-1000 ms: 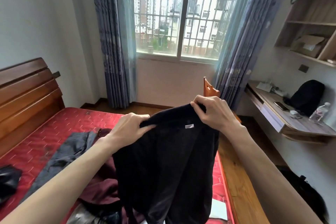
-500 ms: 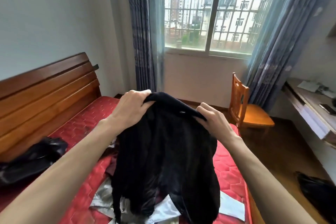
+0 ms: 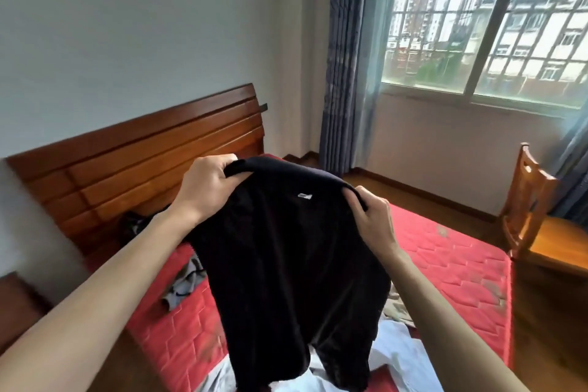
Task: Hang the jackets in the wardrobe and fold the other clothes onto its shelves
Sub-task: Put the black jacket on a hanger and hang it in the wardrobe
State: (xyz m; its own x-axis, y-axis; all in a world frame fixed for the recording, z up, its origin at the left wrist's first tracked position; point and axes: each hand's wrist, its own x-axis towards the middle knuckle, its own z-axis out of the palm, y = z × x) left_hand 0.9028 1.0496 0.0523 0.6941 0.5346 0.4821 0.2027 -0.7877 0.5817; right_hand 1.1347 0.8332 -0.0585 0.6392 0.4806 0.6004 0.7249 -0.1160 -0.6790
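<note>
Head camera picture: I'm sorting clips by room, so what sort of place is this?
Most likely a bedroom in a home: a bed with a red mattress and wooden headboard, loose clothes lying on it, a barred window with blue curtains, and a wooden chair.

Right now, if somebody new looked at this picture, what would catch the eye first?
First, the black garment held up in the middle, the left hand and right hand each gripping its top edge. Behind it lies the red mattress with its wooden headboard at left. The barred window glows at upper right.
</note>
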